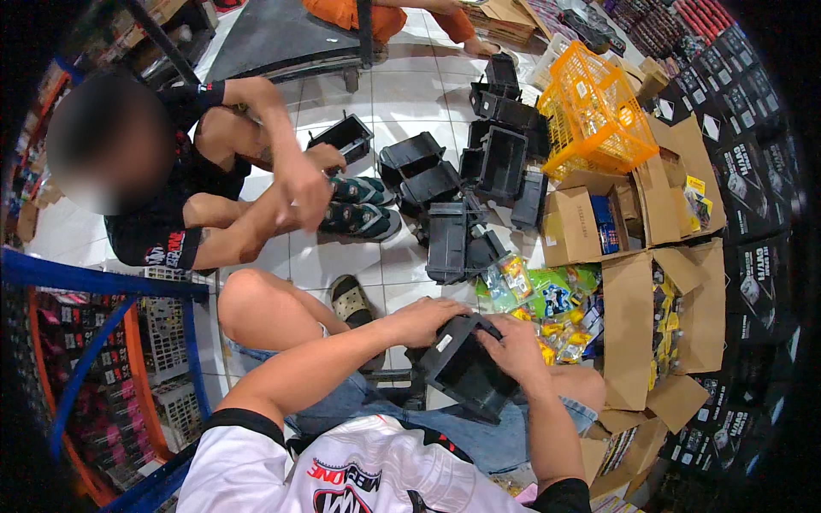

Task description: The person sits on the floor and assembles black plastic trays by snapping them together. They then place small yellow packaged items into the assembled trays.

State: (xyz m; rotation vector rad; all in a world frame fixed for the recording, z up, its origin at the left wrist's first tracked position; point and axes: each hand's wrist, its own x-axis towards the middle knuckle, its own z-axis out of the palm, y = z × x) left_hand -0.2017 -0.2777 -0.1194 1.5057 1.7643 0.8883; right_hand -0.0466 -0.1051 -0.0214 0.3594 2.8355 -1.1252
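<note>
Over a denim-covered lap (342, 406), a black plastic bin (470, 376) is held tilted: the left hand (423, 322) has its grip closed on the far left corner, the right hand (516, 349) on the right edge. Ahead, more black bins (500, 162) lie on white floor tiles (419, 94) near an orange crate (629, 141).

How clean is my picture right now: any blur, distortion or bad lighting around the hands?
Head view: the left hand, right hand and black bin look fairly clear, though the bin's inside is dark; head view: stacked boxes bow along the right rim, and the corners go black; head view: the co-worker's head is blurred out.
</note>
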